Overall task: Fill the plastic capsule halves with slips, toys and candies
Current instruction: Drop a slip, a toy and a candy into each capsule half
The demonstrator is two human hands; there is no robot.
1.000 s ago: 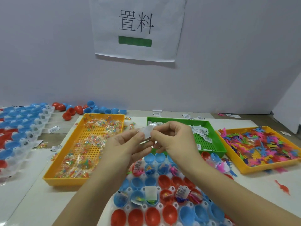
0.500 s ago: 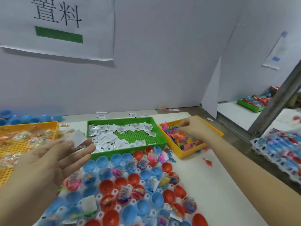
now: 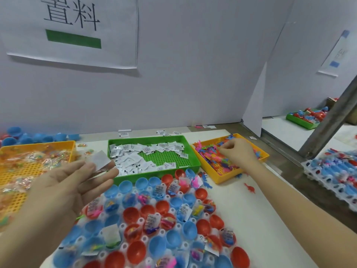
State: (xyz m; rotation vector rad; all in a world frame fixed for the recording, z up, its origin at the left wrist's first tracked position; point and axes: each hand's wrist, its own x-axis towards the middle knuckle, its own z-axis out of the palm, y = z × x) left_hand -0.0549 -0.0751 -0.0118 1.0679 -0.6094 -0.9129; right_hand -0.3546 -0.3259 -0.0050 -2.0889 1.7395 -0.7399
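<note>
The green tray (image 3: 154,173) serves as the reference point. The left hand (image 3: 77,182) is raised in front of the tray's left end, fingers nearly straight, with the thumb pressing one slip (image 3: 100,161) flat against them. The slip is a thin white sachet-like piece: very light, flexible and smooth, so it is likely to slide or flutter if released from height. Hold it by a face-to-face pinch near one edge and lower it into a cup before letting go. The right hand (image 3: 237,153) is over the orange tray (image 3: 228,176) just right of the green tray, fingers curled down into the toys (image 3: 212,157); it cannot be determined whether a toy is already pinched. The toys are small, light plastic figures with projecting limbs. They appear prone to tangling, so lift one by a limb and shake off any that cling. The capsule halves (image 3: 135,215) stand open side up in a clear holder directly in front of the green tray; many contain slips and toys, while several are empty. They are rigid, thin-walled and light; load them in place rather than lifting them. The candies (image 3: 38,161), in crinkly clear wrappers, lie in the tray left of the green tray. One red toy (image 3: 250,188) lies loose on the surface (image 3: 251,219).
</note>
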